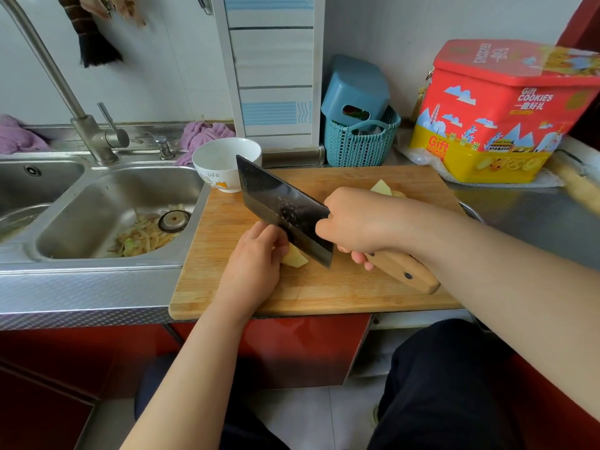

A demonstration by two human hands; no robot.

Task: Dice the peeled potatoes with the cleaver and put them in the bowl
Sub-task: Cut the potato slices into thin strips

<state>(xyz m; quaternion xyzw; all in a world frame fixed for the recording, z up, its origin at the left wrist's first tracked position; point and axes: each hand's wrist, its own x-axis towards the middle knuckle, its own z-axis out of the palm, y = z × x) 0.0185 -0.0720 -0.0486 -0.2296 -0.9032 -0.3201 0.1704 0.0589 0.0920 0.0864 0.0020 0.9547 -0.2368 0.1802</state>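
Observation:
A pale yellow potato piece (294, 258) lies on the wooden cutting board (357, 287) near its middle. My left hand (256, 258) holds it down with curled fingers, which hide most of it. My right hand (354, 222) grips the cleaver (282, 209) by its wooden handle; the dark blade stands against the potato just right of my left fingers. More potato pieces (383, 188) sit at the board's far side, partly hidden behind my right hand. The white bowl (224, 164) stands at the board's far left corner; its inside looks empty.
A steel sink (97, 216) with vegetable scraps lies left of the board, with a tap (81, 125) behind it. A teal basket (360, 141) and a red and yellow cookie tin (500, 118) stand at the back right. A metal rim (472, 212) shows right of the board.

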